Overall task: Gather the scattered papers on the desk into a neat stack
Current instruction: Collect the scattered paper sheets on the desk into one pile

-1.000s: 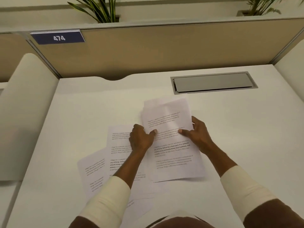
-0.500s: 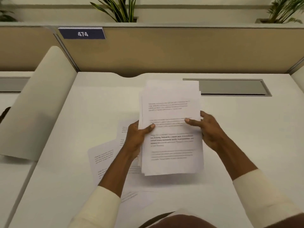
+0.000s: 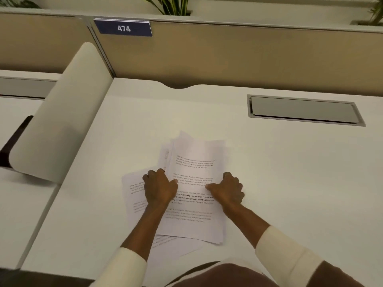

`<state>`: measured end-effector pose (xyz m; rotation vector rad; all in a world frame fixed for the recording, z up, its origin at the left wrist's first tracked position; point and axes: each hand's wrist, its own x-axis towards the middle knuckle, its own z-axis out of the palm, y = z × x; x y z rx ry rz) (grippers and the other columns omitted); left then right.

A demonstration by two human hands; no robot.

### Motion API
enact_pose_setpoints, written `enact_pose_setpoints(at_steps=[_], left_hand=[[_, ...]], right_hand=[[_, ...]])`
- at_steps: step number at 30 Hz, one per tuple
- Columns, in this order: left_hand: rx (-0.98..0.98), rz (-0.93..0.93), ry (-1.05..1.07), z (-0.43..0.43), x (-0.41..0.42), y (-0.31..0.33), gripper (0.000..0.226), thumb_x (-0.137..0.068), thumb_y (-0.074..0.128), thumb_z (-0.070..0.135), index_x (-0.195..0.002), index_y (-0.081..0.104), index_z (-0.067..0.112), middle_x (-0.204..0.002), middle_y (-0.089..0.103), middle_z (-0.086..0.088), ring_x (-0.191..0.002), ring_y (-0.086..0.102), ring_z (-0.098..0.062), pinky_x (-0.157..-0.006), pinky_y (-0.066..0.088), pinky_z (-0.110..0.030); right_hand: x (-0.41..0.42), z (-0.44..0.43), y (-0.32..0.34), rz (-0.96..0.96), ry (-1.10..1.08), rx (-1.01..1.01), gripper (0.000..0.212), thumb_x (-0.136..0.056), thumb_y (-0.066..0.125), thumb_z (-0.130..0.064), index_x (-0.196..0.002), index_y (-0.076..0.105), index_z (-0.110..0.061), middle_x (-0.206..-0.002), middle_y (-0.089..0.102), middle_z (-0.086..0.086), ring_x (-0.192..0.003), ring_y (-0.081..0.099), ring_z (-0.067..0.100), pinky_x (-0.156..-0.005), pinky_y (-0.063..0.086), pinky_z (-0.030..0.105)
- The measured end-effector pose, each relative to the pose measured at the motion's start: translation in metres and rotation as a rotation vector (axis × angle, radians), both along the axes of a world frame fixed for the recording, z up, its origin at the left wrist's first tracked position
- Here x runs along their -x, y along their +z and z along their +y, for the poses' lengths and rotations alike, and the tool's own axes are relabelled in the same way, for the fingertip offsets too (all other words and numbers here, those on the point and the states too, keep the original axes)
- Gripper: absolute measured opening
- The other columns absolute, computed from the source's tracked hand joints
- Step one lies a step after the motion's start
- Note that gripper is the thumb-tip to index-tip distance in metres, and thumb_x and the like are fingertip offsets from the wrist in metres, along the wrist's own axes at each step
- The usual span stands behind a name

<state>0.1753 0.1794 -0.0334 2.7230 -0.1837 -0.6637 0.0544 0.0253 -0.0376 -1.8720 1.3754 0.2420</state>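
Observation:
A bundle of printed white papers (image 3: 194,220) lies low on the white desk (image 3: 290,183), its top corners fanned out unevenly. My left hand (image 3: 159,188) grips the bundle's left edge, thumb on top. My right hand (image 3: 228,190) holds the right edge the same way. Under my left hand and wrist a loose printed sheet (image 3: 133,195) lies flat, angled to the left. Another loose sheet (image 3: 172,245) pokes out below the bundle near the desk's front edge.
A grey cable flap (image 3: 302,109) is set into the desk at the back right. A rounded white side divider (image 3: 62,121) stands on the left. A tan partition (image 3: 228,59) with a "474" sign (image 3: 123,28) closes the back.
The bundle was lifted off the desk half a second ago and has come back down toward the loose sheets, both hands still gripping it. The camera view has shifted right.

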Motion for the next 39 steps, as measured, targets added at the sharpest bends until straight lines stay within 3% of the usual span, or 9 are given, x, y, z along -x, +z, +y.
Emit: enact_pose_setpoints(at_steps=[2,7,11,16,19,22,28,35,39], left_hand=[[-0.058,-0.043,0.006,-0.005,0.008,-0.003,0.065,-0.097,0.077,0.042,-0.147,0.055,0.006,-0.149,0.049,-0.02,-0.144,0.042,-0.038,-0.11,0.049,-0.05],[-0.063,-0.029,0.08,-0.015,0.014,-0.003,0.064,-0.094,0.081,0.043,-0.137,0.053,0.005,-0.148,0.041,-0.022,-0.139,0.041,-0.04,-0.108,0.048,-0.048],[-0.072,-0.048,0.075,-0.015,0.007,-0.001,0.066,-0.095,0.08,0.043,-0.14,0.053,0.004,-0.149,0.046,-0.022,-0.137,0.048,-0.041,-0.115,0.045,-0.048],[-0.076,-0.049,0.062,-0.009,0.002,0.002,0.062,-0.095,0.08,0.043,-0.139,0.057,0.006,-0.147,0.05,-0.018,-0.138,0.051,-0.037,-0.116,0.045,-0.047],[-0.086,-0.062,0.074,-0.006,0.0,0.0,0.061,-0.095,0.081,0.042,-0.139,0.059,0.006,-0.147,0.051,-0.017,-0.138,0.051,-0.036,-0.116,0.044,-0.046],[-0.073,-0.064,0.093,-0.003,-0.002,-0.004,0.056,-0.094,0.081,0.039,-0.137,0.061,0.008,-0.146,0.051,-0.016,-0.138,0.051,-0.036,-0.116,0.043,-0.046],[0.051,-0.03,0.156,0.0,-0.004,-0.007,0.053,-0.094,0.082,0.038,-0.135,0.065,0.008,-0.145,0.054,-0.015,-0.134,0.058,-0.035,-0.118,0.043,-0.046],[0.146,0.002,0.23,0.005,-0.005,-0.011,0.038,-0.093,0.082,0.041,-0.115,0.077,0.01,-0.128,0.075,-0.01,-0.126,0.067,-0.036,-0.113,0.051,-0.051],[0.403,0.054,0.359,0.011,-0.005,-0.013,0.04,-0.087,0.089,0.047,-0.101,0.072,0.013,-0.108,0.078,-0.003,-0.111,0.073,-0.03,-0.101,0.06,-0.048]], right_hand=[[-0.003,0.003,0.005,0.094,0.088,0.112,0.064,-0.089,0.08,-0.039,-0.142,0.054,-0.015,-0.144,0.051,0.015,-0.14,0.044,0.037,-0.112,0.041,0.05],[-0.012,0.0,0.013,0.015,0.006,0.015,0.064,-0.09,0.083,-0.027,-0.14,0.05,-0.006,-0.148,0.04,0.019,-0.143,0.038,0.039,-0.104,0.052,0.05],[-0.02,0.0,0.016,-0.025,-0.074,-0.063,0.07,-0.087,0.087,-0.024,-0.141,0.046,-0.006,-0.148,0.046,0.018,-0.138,0.05,0.041,-0.1,0.056,0.048],[-0.019,0.001,0.007,-0.297,-0.336,-0.222,0.082,-0.081,0.089,-0.009,-0.142,0.035,-0.013,-0.137,0.064,0.01,-0.119,0.068,0.037,-0.104,0.06,0.057],[-0.013,-0.007,0.004,-0.397,-0.472,-0.376,0.073,-0.075,0.093,0.002,-0.137,0.053,-0.003,-0.122,0.067,0.004,-0.109,0.072,0.033,-0.096,0.065,0.055],[-0.004,-0.021,-0.001,-0.417,-0.358,-0.426,0.046,-0.07,0.092,0.009,-0.111,0.077,-0.005,-0.102,0.085,0.012,-0.088,0.084,0.037,-0.081,0.07,0.054],[0.004,-0.024,-0.006,-0.531,-0.156,-0.388,0.047,-0.073,0.096,-0.003,-0.114,0.08,-0.022,-0.1,0.088,-0.002,-0.085,0.086,0.021,-0.067,0.068,0.032],[0.019,-0.031,-0.019,-0.567,-0.154,-0.409,0.043,-0.075,0.093,0.004,-0.112,0.081,-0.014,-0.107,0.087,0.011,-0.094,0.085,0.037,-0.085,0.07,0.055],[0.022,-0.05,-0.003,-0.697,-0.059,-0.404,0.038,-0.077,0.095,-0.002,-0.106,0.084,-0.023,-0.108,0.088,0.007,-0.092,0.086,0.03,-0.073,0.07,0.04]])
